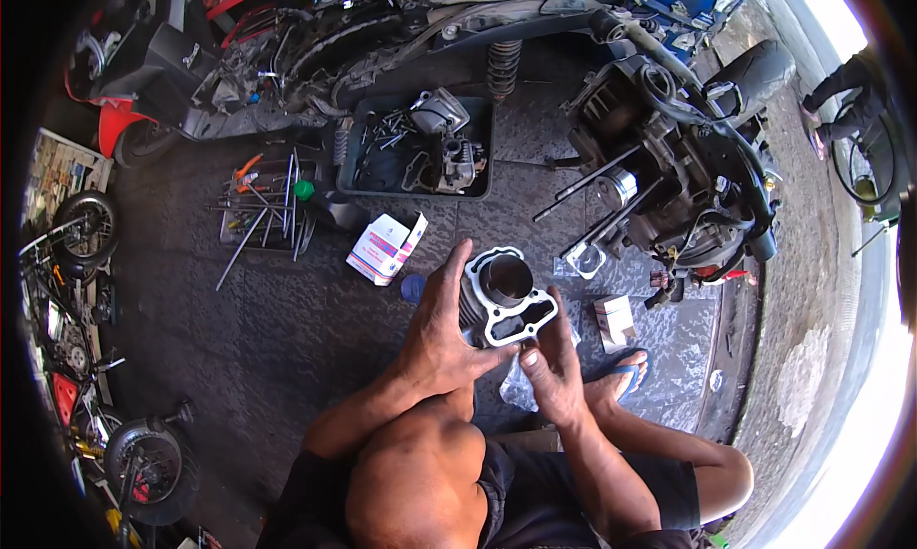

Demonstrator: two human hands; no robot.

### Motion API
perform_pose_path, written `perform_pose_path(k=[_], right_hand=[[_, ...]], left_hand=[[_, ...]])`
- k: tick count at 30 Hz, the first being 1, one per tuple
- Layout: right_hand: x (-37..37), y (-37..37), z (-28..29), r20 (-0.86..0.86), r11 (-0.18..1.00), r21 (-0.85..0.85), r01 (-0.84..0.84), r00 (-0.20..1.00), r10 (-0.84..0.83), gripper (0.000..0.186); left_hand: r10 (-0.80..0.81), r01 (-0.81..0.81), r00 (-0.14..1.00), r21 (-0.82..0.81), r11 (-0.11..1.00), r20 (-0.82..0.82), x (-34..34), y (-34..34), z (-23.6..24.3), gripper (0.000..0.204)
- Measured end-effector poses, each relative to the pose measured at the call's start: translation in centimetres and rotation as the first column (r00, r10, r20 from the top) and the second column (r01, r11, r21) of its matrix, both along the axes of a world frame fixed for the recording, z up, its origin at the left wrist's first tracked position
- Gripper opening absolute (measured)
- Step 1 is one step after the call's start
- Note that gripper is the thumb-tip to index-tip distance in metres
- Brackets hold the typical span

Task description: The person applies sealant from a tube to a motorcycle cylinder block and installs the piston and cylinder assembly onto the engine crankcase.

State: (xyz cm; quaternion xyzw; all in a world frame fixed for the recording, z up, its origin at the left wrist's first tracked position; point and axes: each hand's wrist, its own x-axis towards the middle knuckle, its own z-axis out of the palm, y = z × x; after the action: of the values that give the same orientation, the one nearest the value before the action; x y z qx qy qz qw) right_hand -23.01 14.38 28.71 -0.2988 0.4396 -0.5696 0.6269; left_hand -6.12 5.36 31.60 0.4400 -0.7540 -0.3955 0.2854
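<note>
Between my two hands is an engine cylinder block [524,322], its round dark bore and pale gasket face turned up toward me. My left hand [441,334] grips its left side, the index finger pointing up along it and the thumb below. At the lower right, my right hand [557,372] holds it with thumb and fingers. A clear plastic bag [519,389] lies on the floor beneath, partly hidden by my hands. To the right is an engine [669,167] with long studs and a shiny piston [616,189] standing out of it.
A dark tray [487,181] with bolts and metal engine parts stands ahead. Left of it lies a pile of tools [272,205], beside a white box [386,250]. A smaller box [614,322] and a ring-shaped part [586,260] lie to the right. A motorcycle frame [478,38] spans the back.
</note>
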Motion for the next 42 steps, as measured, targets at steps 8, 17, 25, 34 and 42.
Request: perform_pose_path(k=[8,17,25,34,42], right_hand=[[2.9,-0.9,0.6,0.213,0.987,0.047,0.153,0.964,-0.159,0.094],[3.6,-1.1,0.1,0.509,0.986,-0.019,0.167,0.851,-0.134,0.086],[-3.8,1.2,-7.3,-0.57,0.979,-0.121,0.165,0.796,-0.204,0.049],[-40.1,1.5,-22.9,0.267,0.295,0.711,0.638,0.144,-0.953,0.085],[-56.6,3.4,-31.9,0.365,0.342,0.742,0.576,0.081,-0.927,0.057]], left_hand=[[-0.063,0.053,0.991,0.082,0.995,0.122,0.5,-0.9,5.8,0.122],[0.316,0.0,0.71,0.449,0.894,-0.629,1.8,-0.9,-0.5,0.096],[0.552,0.388,0.529,0.762,0.519,-0.645,-0.4,0.0,-5.7,0.067],[0.496,0.234,0.695,0.816,0.529,-0.52,4.6,1.2,-10.7,0.083],[0.508,0.176,0.734,0.848,0.5,-0.452,7.2,5.9,-6.3,0.085]])
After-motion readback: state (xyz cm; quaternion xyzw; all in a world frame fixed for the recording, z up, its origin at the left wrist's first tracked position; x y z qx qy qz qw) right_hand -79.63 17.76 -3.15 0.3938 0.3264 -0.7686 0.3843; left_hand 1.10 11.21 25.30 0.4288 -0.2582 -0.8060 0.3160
